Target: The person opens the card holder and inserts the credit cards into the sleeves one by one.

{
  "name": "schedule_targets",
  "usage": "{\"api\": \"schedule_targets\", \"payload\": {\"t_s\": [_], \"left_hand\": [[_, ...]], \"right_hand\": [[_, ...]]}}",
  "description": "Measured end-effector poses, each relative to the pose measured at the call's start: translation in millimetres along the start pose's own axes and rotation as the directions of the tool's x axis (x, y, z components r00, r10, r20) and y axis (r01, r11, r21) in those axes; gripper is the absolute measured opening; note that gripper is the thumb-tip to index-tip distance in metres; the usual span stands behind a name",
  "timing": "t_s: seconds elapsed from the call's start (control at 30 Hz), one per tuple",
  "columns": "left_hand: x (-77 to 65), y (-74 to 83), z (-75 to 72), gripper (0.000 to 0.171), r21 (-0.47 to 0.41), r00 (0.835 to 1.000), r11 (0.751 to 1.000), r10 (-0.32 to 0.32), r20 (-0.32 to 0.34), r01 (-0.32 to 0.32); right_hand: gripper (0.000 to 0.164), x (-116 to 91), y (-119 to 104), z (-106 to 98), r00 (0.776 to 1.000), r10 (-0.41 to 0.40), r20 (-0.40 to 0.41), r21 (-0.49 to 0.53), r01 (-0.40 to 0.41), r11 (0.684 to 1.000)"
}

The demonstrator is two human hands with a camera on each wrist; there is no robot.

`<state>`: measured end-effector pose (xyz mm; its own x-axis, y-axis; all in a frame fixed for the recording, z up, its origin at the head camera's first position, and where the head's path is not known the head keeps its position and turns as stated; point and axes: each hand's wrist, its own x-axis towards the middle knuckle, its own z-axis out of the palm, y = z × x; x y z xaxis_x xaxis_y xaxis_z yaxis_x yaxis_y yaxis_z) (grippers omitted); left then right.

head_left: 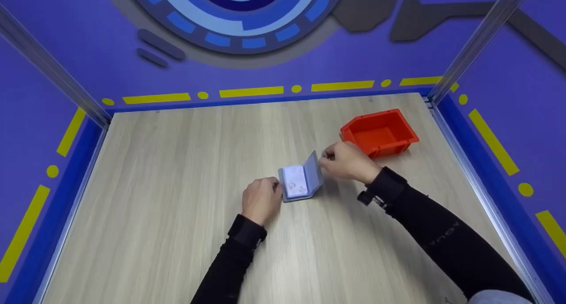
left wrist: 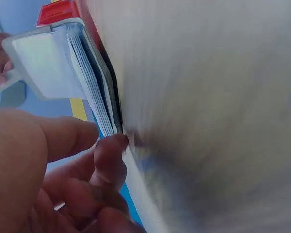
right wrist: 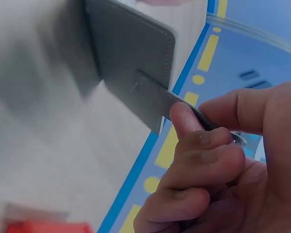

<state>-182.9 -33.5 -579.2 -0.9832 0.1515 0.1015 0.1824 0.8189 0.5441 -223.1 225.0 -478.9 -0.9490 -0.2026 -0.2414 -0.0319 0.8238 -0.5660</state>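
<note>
A small grey card holder (head_left: 295, 181) lies open on the table, its right cover (head_left: 313, 172) raised at an angle. Printed white and bluish leaves show inside; from the side, the left wrist view has a stack of clear sleeves (left wrist: 85, 73). My left hand (head_left: 261, 199) pinches the holder's left edge, thumb and index fingertips right at it. Between thumb and fingers, my right hand (head_left: 347, 161) grips the narrow grey strap (right wrist: 155, 94) that runs off the raised cover. Stitching lines this cover's outer face (right wrist: 131, 53) in the right wrist view.
An orange-red plastic bin (head_left: 381, 135) stands just beyond my right hand, its inside bare. The wooden tabletop (head_left: 177, 162) is bounded by blue-purple walls (head_left: 265, 81) with yellow marks, and metal posts rise at the back corners.
</note>
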Motion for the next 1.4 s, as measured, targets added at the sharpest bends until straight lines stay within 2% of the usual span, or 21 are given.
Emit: {"api": "schedule_targets", "payload": {"t_s": [0.23,0.47,0.7,0.87,1.03,1.2,1.4], "left_hand": [[-0.1,-1.8,-2.5,0.018,0.011,1.0,1.0,0.01,-0.001,-0.01],[3.4,-5.5,-9.6,0.019,0.02,1.0,1.0,-0.015,0.016,0.015],[8.3,-13.5,-27.5,0.019,0.006,0.995,0.998,-0.063,-0.073,0.064],[9.1,-13.8,-33.2,0.02,0.007,0.99,0.997,-0.081,-0.115,0.083],[8.2,-11.1,-30.2,0.019,0.005,0.989,0.997,-0.076,-0.131,0.077],[8.4,-7.7,-22.2,0.018,-0.029,0.995,0.999,-0.033,-0.095,0.03],[6.7,-4.2,-14.4,0.022,-0.037,0.998,0.999,0.013,-0.055,-0.015]], "right_hand": [[0.023,10,-26,22,0.997,-0.079,0.0,0.013,0.079,0.997],[0.024,19,-35,51,0.984,-0.175,0.021,0.066,0.173,0.983],[0.018,26,-37,69,0.968,-0.247,0.039,0.07,0.244,0.967],[0.012,27,-35,78,0.961,-0.274,0.046,0.071,0.27,0.96],[0.01,27,-29,85,0.961,-0.272,0.04,0.054,0.27,0.961],[0.011,24,-20,89,0.964,-0.261,0.056,0.059,0.257,0.964],[0.012,21,-14,92,0.956,-0.287,0.059,0.072,0.283,0.957]]}}
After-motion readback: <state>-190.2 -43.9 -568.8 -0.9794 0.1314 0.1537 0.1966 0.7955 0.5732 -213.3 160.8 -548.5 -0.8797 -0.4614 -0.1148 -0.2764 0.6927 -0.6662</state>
